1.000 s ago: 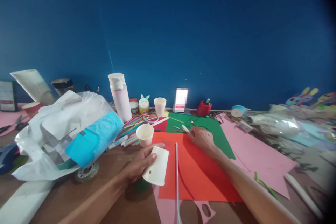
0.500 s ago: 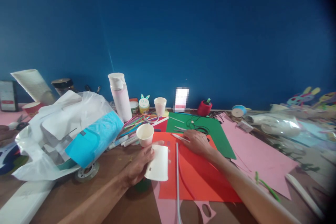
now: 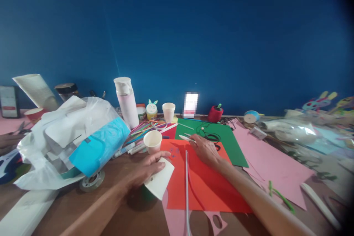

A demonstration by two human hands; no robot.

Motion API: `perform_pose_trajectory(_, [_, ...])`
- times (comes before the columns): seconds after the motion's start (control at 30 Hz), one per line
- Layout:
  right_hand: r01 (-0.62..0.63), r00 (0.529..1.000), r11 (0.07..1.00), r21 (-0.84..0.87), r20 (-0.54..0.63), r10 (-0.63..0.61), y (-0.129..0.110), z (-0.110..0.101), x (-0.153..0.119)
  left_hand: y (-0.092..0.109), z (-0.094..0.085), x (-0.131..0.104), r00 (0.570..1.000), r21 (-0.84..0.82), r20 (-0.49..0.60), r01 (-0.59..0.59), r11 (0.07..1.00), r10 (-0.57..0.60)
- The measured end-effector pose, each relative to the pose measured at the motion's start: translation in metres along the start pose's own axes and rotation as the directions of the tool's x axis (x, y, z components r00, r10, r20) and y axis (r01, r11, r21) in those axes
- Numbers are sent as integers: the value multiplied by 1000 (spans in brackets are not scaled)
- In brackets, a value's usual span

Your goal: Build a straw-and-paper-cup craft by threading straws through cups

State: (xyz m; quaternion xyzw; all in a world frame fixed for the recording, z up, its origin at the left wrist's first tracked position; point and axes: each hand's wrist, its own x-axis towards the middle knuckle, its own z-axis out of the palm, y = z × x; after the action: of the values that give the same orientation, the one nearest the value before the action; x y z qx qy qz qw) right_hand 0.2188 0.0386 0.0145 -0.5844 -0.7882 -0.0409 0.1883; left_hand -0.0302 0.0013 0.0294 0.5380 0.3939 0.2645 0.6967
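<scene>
My left hand (image 3: 143,171) grips a white paper cup (image 3: 159,181), tipped on its side over the left edge of a red paper sheet (image 3: 204,184). My right hand (image 3: 206,150) rests on the top of the red sheet and holds a thin white pen-like stick (image 3: 186,138) that points left. Just behind my left hand an upright paper cup (image 3: 153,142) stands on the table. Behind the red sheet lies a green sheet (image 3: 221,136) with a black cord on it.
A white and blue plastic bag (image 3: 74,140) fills the left, with a tape roll (image 3: 90,182) under it. A pink-white bottle (image 3: 127,101), small cups, coloured straws and markers stand at the back. Pink paper (image 3: 271,166) lies to the right. A grey tube (image 3: 187,191) crosses the red sheet.
My left hand has turned the paper cup and lowered it toward the table. My right hand drew the white stick back and left, from the green sheet onto the red one.
</scene>
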Motion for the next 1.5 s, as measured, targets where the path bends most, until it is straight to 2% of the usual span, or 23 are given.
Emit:
perform_pose_trajectory(0.17, [-39, 999, 999, -23, 24, 39, -4, 10, -3, -7, 0, 4, 996, 228, -72, -41, 973, 59])
perform_pose_trajectory(0.27, [-24, 998, 999, -39, 49, 26, -5, 17, -3, -6, 0, 3, 992, 294, -80, -67, 953, 95])
perform_pose_trajectory(0.37, [15, 999, 1000, -28, 39, -13, -7, 22, -2, -1, 2, 1, 994, 289, -72, -53, 956, 77])
perform_pose_trajectory(0.5, [37, 998, 999, 6, 43, -37, -7, 24, 2, 2, 8, 0, 993, 277, -114, 4, 961, 28])
perform_pose_trajectory(0.77, [29, 986, 1000, -3, 166, -28, -1, 20, 13, -19, 5, 12, 991, 186, -121, -33, 982, 56])
perform_pose_trajectory(0.97, [40, 983, 999, 5, 178, -41, -16, 23, 40, -20, 4, 12, 985, 231, -142, -61, 971, 96])
perform_pose_trajectory(1.2, [13, 984, 1000, 7, 178, -14, -36, 40, 69, -14, 6, 8, 983, 230, -154, -64, 971, 101])
perform_pose_trajectory(1.37, [10, 983, 1000, 7, 184, -11, -45, 48, 76, -7, 7, 6, 984, 244, -146, -63, 968, 101])
perform_pose_trajectory(1.5, [7, 987, 1000, 12, 162, -9, -46, 38, 69, -2, 8, 3, 989, 228, -130, -39, 973, 70])
